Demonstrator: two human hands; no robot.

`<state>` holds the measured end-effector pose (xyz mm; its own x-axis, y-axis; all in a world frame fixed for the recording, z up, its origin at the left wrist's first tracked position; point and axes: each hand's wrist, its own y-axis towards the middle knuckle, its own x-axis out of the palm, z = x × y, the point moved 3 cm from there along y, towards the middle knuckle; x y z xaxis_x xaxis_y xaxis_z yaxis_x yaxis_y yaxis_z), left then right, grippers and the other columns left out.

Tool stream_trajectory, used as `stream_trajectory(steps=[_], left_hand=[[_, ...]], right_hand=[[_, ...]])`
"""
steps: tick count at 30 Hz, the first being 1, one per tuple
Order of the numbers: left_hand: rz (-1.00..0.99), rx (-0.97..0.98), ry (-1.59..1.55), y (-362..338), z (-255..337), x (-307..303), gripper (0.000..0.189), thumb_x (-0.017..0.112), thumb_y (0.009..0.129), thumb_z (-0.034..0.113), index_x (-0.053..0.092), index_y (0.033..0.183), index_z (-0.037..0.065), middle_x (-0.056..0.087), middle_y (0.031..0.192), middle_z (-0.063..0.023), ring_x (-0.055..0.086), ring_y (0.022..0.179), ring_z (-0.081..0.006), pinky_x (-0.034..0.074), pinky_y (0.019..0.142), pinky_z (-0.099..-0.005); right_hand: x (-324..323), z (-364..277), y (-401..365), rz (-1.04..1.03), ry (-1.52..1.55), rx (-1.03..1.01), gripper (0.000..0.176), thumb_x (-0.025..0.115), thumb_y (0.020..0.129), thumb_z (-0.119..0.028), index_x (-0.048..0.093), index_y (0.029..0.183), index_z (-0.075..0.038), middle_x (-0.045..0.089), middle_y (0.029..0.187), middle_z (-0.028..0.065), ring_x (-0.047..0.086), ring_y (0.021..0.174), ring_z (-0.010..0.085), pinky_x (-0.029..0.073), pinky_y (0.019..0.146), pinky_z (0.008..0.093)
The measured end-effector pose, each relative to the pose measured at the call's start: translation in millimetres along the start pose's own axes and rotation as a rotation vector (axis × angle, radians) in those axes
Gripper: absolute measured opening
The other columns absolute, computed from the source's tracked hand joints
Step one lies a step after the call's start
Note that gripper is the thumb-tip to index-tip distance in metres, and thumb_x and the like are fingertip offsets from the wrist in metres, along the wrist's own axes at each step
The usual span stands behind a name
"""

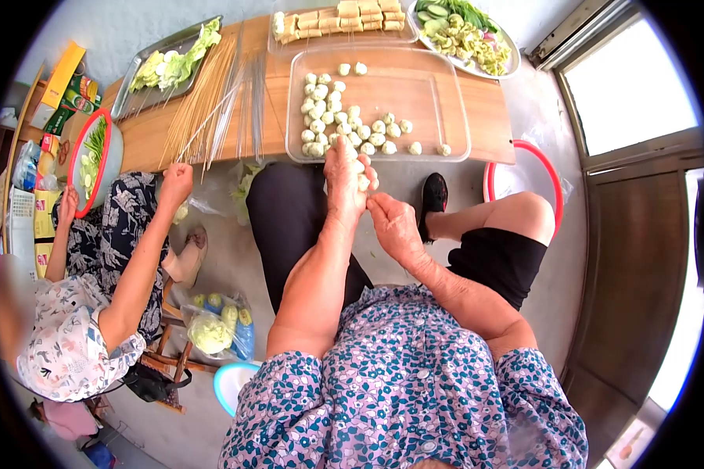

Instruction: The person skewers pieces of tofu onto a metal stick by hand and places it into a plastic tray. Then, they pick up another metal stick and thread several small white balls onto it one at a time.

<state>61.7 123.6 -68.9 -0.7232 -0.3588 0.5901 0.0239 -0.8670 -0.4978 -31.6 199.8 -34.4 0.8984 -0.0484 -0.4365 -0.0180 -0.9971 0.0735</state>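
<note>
My left hand (347, 181) is closed around several small pale green balls, just in front of the table's near edge. Close on its right, my right hand (394, 223) is pinched, its fingertips almost at the left hand; what they hold is too small to make out. Beyond both hands lies a clear plastic tray (422, 94) with many speckled green balls (318, 112) gathered on its left side and along its near edge. Thin wooden skewers (199, 98) and grey metal-like sticks (250, 102) lie left of the tray.
A seated co-worker (78, 328) at the left reaches toward the skewers and a red-rimmed basin (105, 168). Leafy greens fill a tray (125, 98) and a plate (508, 66). Rolled yellow pieces (344, 19) lie at the back. A red-rimmed tub (524, 176) stands on the floor, right.
</note>
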Motion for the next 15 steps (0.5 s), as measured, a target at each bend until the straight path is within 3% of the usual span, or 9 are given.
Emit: stream_trajectory(steps=[8, 13, 14, 15], left_hand=[[-0.063, 0.168, -0.057, 11, 34, 20, 0.036, 0.050, 0.088, 0.049, 0.042, 0.101, 0.016, 0.050, 0.070, -0.0021, 0.049, 0.046, -0.0122, 0.038, 0.033, -0.0258], [-0.129, 0.159, -0.099, 30, 68, 35, 0.038, 0.052, 0.087, 0.049, 0.045, 0.099, 0.014, 0.051, 0.071, -0.0026, 0.052, 0.050, -0.0136, 0.043, 0.038, -0.0273], [-0.135, 0.152, -0.073, 33, 73, 40, 0.039, 0.053, 0.087, 0.049, 0.045, 0.097, 0.012, 0.051, 0.071, -0.0030, 0.053, 0.050, -0.0147, 0.044, 0.039, -0.0281], [-0.140, 0.144, -0.047, 35, 79, 44, 0.039, 0.054, 0.087, 0.048, 0.046, 0.095, 0.011, 0.051, 0.071, -0.0034, 0.054, 0.051, -0.0158, 0.046, 0.040, -0.0288]], right_hand=[[-22, -16, 1, -0.098, 0.046, 0.029, 0.012, 0.056, 0.086, -0.011, 0.060, 0.088, 0.000, 0.057, 0.068, 0.0214, 0.058, 0.065, 0.0385, 0.045, 0.056, 0.0395], [-40, -34, 14, -0.129, 0.020, -0.041, 0.011, 0.057, 0.086, -0.009, 0.060, 0.090, 0.001, 0.059, 0.068, 0.0193, 0.060, 0.062, 0.0351, 0.045, 0.053, 0.0357], [-41, -36, 19, -0.100, 0.048, -0.079, 0.010, 0.057, 0.087, -0.009, 0.060, 0.090, 0.001, 0.058, 0.065, 0.0178, 0.058, 0.054, 0.0274, 0.045, 0.051, 0.0325], [-41, -39, 24, -0.103, 0.047, -0.087, 0.010, 0.057, 0.087, -0.009, 0.060, 0.090, 0.001, 0.058, 0.065, 0.0178, 0.058, 0.054, 0.0274, 0.045, 0.051, 0.0325]])
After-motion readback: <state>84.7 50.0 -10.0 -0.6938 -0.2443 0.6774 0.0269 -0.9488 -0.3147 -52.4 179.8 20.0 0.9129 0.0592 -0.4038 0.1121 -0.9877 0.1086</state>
